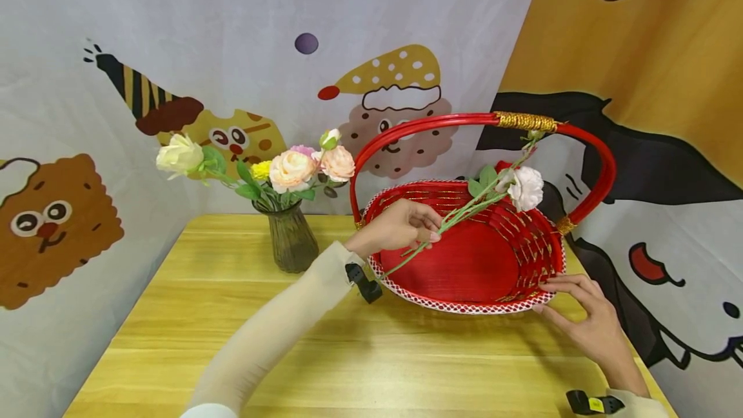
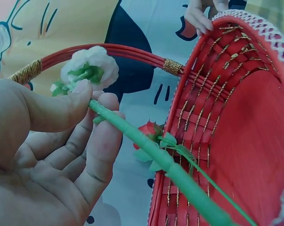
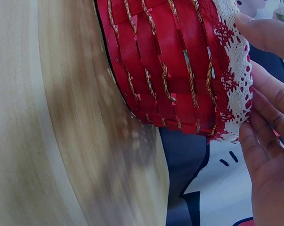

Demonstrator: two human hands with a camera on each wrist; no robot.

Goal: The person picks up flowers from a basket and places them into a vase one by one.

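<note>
My left hand [image 1: 403, 224] pinches the green stem of a white artificial flower [image 1: 525, 188] between thumb and fingertips, above the red woven basket [image 1: 447, 269]. The blossom points to the right, beneath the basket's arched handle [image 1: 429, 122]. A red rose [image 2: 149, 129] leans at the basket's far side, its thin stem running down inside; in the head view the white flower partly covers it. My right hand [image 1: 592, 321] holds the basket's near right rim, thumb on the outer side and fingers over the lace-trimmed edge [image 3: 236, 70].
A ribbed glass vase [image 1: 293, 240] with several artificial flowers stands left of the basket on the wooden table [image 1: 232, 321]. A cream rose [image 1: 181, 157] reaches far out to the left. Cartoon-printed curtains [image 1: 232, 18] hang behind and to the right.
</note>
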